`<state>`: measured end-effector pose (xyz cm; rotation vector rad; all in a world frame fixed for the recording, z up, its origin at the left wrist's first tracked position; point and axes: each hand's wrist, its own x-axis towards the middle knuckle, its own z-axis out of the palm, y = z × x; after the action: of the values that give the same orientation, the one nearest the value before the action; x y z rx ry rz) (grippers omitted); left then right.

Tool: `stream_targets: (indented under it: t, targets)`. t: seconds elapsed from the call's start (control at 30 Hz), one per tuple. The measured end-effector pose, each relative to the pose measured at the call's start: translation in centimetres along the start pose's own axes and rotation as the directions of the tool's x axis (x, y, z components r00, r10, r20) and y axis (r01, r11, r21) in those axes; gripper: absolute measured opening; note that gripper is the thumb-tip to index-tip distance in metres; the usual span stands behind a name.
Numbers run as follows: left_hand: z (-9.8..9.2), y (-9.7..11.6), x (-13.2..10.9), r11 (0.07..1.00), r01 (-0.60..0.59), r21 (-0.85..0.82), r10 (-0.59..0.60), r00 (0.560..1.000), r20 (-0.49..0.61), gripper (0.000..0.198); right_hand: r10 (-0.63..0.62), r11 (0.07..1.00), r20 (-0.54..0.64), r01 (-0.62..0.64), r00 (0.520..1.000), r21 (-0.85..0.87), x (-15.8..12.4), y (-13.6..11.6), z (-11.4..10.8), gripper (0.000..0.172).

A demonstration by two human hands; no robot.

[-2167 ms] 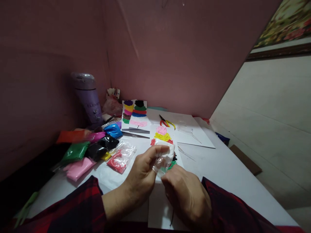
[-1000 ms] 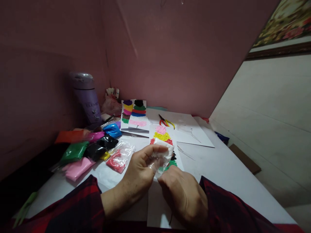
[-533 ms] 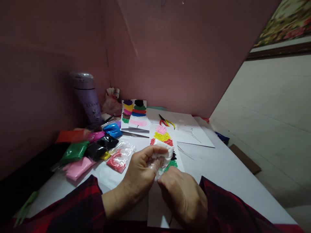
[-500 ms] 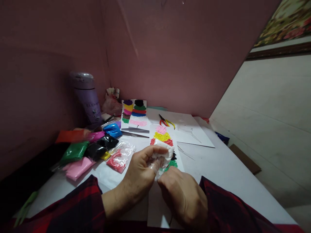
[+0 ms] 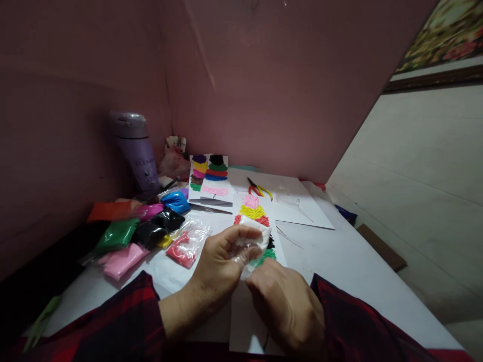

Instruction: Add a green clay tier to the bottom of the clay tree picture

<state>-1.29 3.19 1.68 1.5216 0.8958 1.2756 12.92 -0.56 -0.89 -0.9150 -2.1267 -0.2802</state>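
Observation:
Between my hands is a clear plastic bag of white clay [image 5: 260, 236]. My left hand [image 5: 215, 271] is closed round it, thumb and fingers pinching the packet. My right hand [image 5: 287, 301] is a fist at the bag's lower end, its fingertips hidden, gripping the plastic there. Below the hands lies a white card [image 5: 245, 322] with pink, yellow, red, black and green bands of textured clay; the hands cover part of it. Left of my left hand rests an opened bag of red clay [image 5: 184, 250].
Several coloured clay packets [image 5: 149, 234] are heaped at the left, near a purple bottle [image 5: 138, 151]. Two finished-looking colour cards [image 5: 209, 176] lean at the back. Pliers [image 5: 259, 191] with red and yellow handles lie on a white board [image 5: 320, 216]. A green tool [image 5: 41, 322] is at lower left.
Almost nothing differs. Both hands keep their grip on the bag of white clay, and the view has shifted very slightly.

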Motion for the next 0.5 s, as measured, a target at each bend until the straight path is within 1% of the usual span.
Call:
stream_targets:
  t: [0.03, 0.1, 0.13, 0.2, 0.23, 0.33, 0.43, 0.5]
  targets:
    - [0.05, -0.03, 0.00, 1.000, -0.001, 0.002, 0.001, 1.000, -0.006, 0.015, -0.021, 1.000, 0.025, 0.021, 0.999, 0.006, -0.06, 0.07, 0.07, 0.036]
    - [0.17, -0.07, 0.01, 1.000, 0.000, 0.001, 0.000, 1.000, -0.021, 0.014, -0.035, 0.999, 0.034, 0.036, 0.999, -0.020, -0.08, 0.09, 0.09, 0.032]
    - [0.22, -0.08, 0.02, 1.000, 0.000, 0.001, 0.000, 1.000, -0.027, 0.014, -0.018, 1.000, 0.028, 0.018, 0.999, -0.019, -0.03, 0.04, 0.04, 0.033]
    - [0.27, -0.06, 0.01, 1.000, -0.002, 0.005, 0.002, 0.999, -0.038, 0.013, -0.021, 1.000, 0.059, 0.020, 0.998, 0.014, 0.12, -0.14, -0.11, 0.035]
    - [0.26, -0.03, -0.01, 1.000, -0.005, 0.009, 0.005, 0.999, -0.040, 0.013, -0.020, 1.000, 0.050, 0.019, 0.999, 0.023, 0.19, -0.23, -0.19, 0.035]
    - [0.10, 0.09, -0.12, 1.000, -0.006, 0.012, 0.006, 1.000, -0.006, 0.014, -0.019, 1.000, 0.024, 0.019, 1.000, -0.006, 0.23, -0.19, -0.27, 0.035]
    - [-0.15, 0.24, -0.22, 1.000, 0.008, -0.014, -0.007, 0.999, 0.053, 0.017, -0.041, 0.998, 0.027, 0.043, 0.999, -0.043, 0.04, 0.21, -0.24, 0.030]
    - [-0.27, 0.34, -0.26, 0.999, 0.013, -0.035, -0.010, 0.996, 0.083, 0.019, -0.025, 0.997, 0.034, 0.028, 0.999, -0.075, -0.04, 0.36, -0.22, 0.028]
